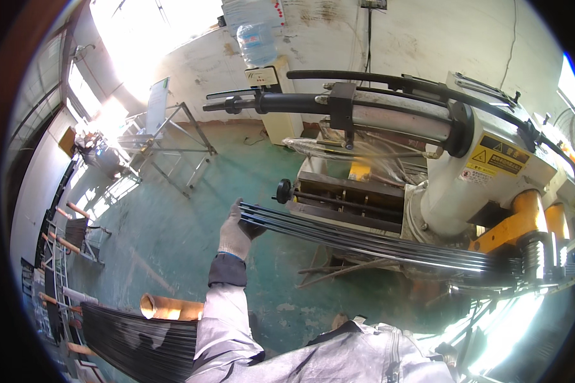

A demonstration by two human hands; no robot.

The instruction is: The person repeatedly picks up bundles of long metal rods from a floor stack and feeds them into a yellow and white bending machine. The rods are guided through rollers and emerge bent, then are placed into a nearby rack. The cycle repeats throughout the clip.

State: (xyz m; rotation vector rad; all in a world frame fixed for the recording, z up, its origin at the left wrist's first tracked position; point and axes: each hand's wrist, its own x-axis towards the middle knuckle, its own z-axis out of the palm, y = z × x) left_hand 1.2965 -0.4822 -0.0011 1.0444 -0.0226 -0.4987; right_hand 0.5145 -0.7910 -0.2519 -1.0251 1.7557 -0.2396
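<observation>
My left hand (235, 236), in a pale knitted glove, is closed around the left ends of a bundle of long, thin, dark shiny rods (338, 233). The bundle slants down to the right, passing in front of a machine (485, 147) with a pale housing. Its far right part reaches a coiled spring (531, 252) beneath a yellow bracket (501, 239); whether the rods touch the spring I cannot tell. My right hand does not show.
A horizontal cylinder (396, 121) and a black handwheel (283, 191) project from the machine. More dark rods (140, 341) lie at the lower left beside a cardboard tube (172, 307). Behind stand a water dispenser (282, 124) and a metal frame (195, 127) on the green floor (198, 223).
</observation>
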